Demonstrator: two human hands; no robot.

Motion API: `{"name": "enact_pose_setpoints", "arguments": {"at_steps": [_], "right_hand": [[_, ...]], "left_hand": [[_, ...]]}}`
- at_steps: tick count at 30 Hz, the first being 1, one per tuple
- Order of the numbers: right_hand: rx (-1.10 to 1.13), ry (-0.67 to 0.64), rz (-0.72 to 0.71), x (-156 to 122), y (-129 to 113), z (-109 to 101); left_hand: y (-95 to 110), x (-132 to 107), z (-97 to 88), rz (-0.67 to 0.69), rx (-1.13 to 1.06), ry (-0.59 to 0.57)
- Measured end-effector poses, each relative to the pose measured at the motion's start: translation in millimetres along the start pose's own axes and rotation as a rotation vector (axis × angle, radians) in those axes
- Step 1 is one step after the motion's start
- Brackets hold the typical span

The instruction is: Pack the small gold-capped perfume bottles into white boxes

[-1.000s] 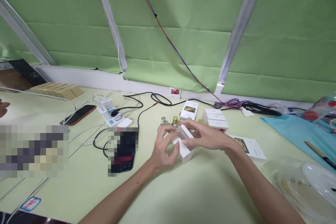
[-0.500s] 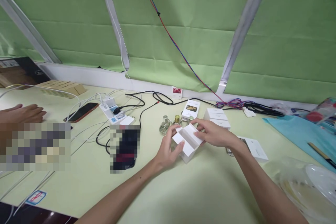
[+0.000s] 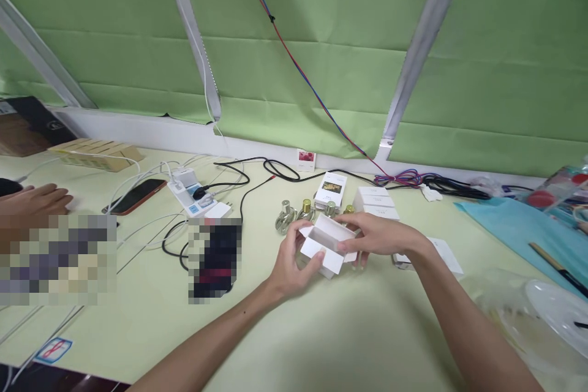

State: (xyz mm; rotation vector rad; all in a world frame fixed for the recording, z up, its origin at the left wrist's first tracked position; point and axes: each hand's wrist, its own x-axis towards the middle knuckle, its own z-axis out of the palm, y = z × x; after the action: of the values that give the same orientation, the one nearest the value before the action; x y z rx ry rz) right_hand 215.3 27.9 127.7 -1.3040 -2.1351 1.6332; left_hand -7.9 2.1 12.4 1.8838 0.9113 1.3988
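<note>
A small white cardboard box (image 3: pixel 326 260) with its top flaps spread is held between my two hands, low over the table. My left hand (image 3: pixel 296 260) grips its left side, thumb on the front flap. On the right side, my right hand (image 3: pixel 374 236) has its thumb and fingers about a side flap. The box's inside is partly visible and looks bare. Just behind it stand several small glass bottles (image 3: pixel 285 219) with silver and gold caps, some partly hidden by the box and my right hand. A white printed box (image 3: pixel 331 191) lies behind the bottles.
Stacked white boxes (image 3: pixel 377 202) stand behind my right hand, and another white box (image 3: pixel 441 254) lies right of it. A power strip (image 3: pixel 190 193) with cables and a phone (image 3: pixel 135 196) are at left, near another person's hand (image 3: pixel 41 201). A plastic container (image 3: pixel 528 318) sits at front right.
The box has tilted and its flaps have spread wider. My right hand's fingers have shifted down along its right side. The whole view has moved slightly.
</note>
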Motion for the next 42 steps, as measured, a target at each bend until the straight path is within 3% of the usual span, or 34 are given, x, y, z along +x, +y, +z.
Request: {"name": "enact_pose_setpoints", "arguments": {"at_steps": [3, 9, 22, 32, 42], "right_hand": [[-0.039, -0.033, -0.066, -1, 1, -4], [-0.209, 0.025, -0.169, 4, 6, -10], [-0.123, 0.070, -0.245, 6, 4, -11], [0.036, 0.062, -0.314, 14, 12, -12], [-0.099, 0.201, -0.359, 8, 1, -5]], "left_hand": [[0, -2, 0.7, 0.050, 0.051, 0.035], [-1, -4, 3.0, 0.177, 0.130, 0.070], [-6, 1, 1.6, 0.347, 0.167, 0.150], [-10, 0, 2.0, 0.274, 0.106, 0.198], [-4, 0, 2.8, 0.264, 0.189, 0.212]]}}
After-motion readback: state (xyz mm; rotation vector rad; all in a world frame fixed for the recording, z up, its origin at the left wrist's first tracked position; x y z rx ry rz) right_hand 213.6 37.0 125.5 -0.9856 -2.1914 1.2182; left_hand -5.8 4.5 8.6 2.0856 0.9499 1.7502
